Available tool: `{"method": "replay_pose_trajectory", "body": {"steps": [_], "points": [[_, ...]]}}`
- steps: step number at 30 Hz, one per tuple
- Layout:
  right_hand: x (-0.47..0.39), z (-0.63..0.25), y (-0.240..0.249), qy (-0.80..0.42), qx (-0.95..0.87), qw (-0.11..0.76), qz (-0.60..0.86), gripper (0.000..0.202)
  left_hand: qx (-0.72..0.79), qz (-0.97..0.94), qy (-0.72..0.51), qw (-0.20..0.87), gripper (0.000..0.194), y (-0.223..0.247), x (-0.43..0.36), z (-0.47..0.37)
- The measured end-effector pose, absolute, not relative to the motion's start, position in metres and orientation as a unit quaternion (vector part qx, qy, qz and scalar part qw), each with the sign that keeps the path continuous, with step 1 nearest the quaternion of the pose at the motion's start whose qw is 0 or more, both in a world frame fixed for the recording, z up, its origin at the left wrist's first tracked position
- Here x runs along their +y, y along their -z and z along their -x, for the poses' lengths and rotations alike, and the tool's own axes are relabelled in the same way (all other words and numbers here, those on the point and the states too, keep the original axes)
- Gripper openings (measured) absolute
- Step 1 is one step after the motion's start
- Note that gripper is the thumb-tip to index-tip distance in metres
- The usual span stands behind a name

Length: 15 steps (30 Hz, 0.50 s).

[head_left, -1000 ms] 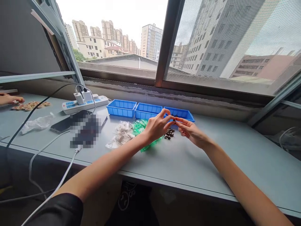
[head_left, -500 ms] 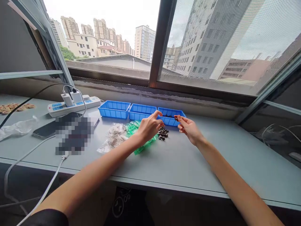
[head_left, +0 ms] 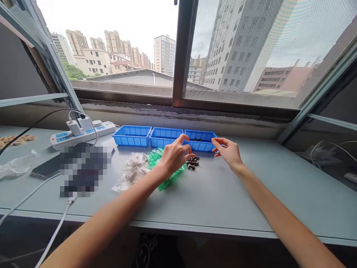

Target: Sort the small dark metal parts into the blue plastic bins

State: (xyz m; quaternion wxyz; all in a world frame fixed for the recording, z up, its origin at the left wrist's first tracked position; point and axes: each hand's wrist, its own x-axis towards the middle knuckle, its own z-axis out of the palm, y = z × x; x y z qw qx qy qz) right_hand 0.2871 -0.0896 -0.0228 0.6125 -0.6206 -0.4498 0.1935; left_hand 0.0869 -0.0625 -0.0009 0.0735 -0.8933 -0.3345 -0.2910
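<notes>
My left hand hovers above the green plastic packets, thumb and forefinger apart with nothing visible between them. Just right of its fingertips lies a small pile of black-and-silver parts, too small to name. At the front right corner of the right-hand blue bin is my right hand. Its fingers look slightly parted, and no part shows in them. Several dark pieces lie inside that bin. Clear packets holding metallic-looking pieces sit left of the green ones, partly behind my left forearm.
A middle blue bin and a left blue bin stand in the row below the window. At left are a white power strip, a black phone, a blurred-out dark object and a white cable.
The small dark piece pinched in my right hand is gone from its fingertips, which have parted at the bin. My left hand keeps its pose. The view has tilted slightly.
</notes>
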Motion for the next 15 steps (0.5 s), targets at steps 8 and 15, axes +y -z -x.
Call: {"method": "replay_pose_trajectory", "body": {"steps": [8,15], "points": [[-0.0892,-0.2861,0.0258,-0.222,-0.481,0.592,0.607,0.049,-0.342,0.891,0.288,0.085,0.022,0.0047,-0.0611,-0.0873],[-0.0914,-0.2825,0.0236,-0.264,-0.568,0.533,0.569,0.046,-0.358,0.882,0.297,0.071,0.03,0.0,-0.0651,-0.0867]]}}
